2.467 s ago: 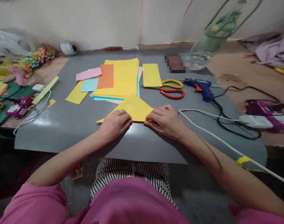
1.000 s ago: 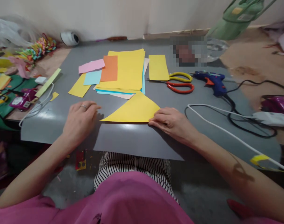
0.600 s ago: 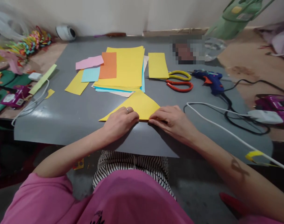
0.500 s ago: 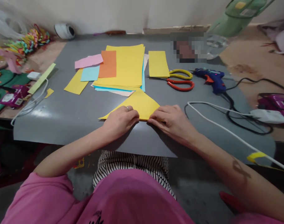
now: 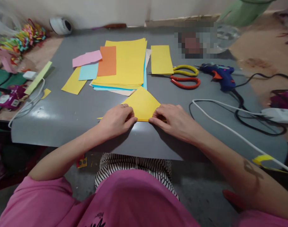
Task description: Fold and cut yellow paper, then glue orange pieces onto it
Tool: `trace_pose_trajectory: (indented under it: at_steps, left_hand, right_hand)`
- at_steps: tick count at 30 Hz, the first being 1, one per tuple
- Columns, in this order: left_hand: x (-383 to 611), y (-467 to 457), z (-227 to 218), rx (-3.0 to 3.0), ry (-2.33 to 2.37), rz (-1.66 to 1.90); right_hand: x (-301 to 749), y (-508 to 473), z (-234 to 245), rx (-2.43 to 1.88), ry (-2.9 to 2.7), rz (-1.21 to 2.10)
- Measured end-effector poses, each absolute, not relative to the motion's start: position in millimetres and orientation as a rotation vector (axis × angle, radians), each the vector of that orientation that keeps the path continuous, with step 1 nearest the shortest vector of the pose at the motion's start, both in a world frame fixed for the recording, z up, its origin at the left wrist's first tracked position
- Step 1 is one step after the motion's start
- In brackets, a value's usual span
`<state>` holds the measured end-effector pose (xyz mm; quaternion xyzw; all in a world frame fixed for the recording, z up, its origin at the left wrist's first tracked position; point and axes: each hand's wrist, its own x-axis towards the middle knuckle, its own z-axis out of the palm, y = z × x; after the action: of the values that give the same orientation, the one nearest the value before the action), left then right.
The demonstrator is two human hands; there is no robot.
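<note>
A sheet of yellow paper [image 5: 144, 102] lies on the grey mat in front of me, its far corner pointing away and its near edge turned into a narrow fold. My left hand [image 5: 119, 121] pinches that folded edge left of the middle, a ring on one finger. On the right side of the same edge, my right hand [image 5: 171, 121] presses with thumb and fingertips. The paper's left tip shows beyond my left hand; its right tip is mostly hidden under my right hand. Just behind lies a stack of yellow sheets [image 5: 131, 63] with blue ones below.
Right of the stack lie a yellow strip [image 5: 161, 60], scissors [image 5: 185, 82] with red and yellow handles, and a blue glue gun [image 5: 221, 75]. A white cable [image 5: 229, 124] crosses the right side. Orange [image 5: 107, 61], pink [image 5: 87, 59] and light-blue [image 5: 88, 72] pieces lie left.
My left hand has slid a little left along the folded edge, widening the gap between my hands. The right hand stays at the fold. The camera view has shifted slightly.
</note>
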<state>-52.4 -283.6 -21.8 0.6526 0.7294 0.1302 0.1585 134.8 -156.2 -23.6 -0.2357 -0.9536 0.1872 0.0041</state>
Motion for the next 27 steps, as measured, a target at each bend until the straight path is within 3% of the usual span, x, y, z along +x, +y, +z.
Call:
trace_pose_trajectory:
  at_steps: [27]
  left_hand:
    - [-134.3,-338.3,-15.4,1.669,2.344,0.169]
  right_hand:
    - [121.6,-144.0,-17.0,-0.779,-3.116,0.586]
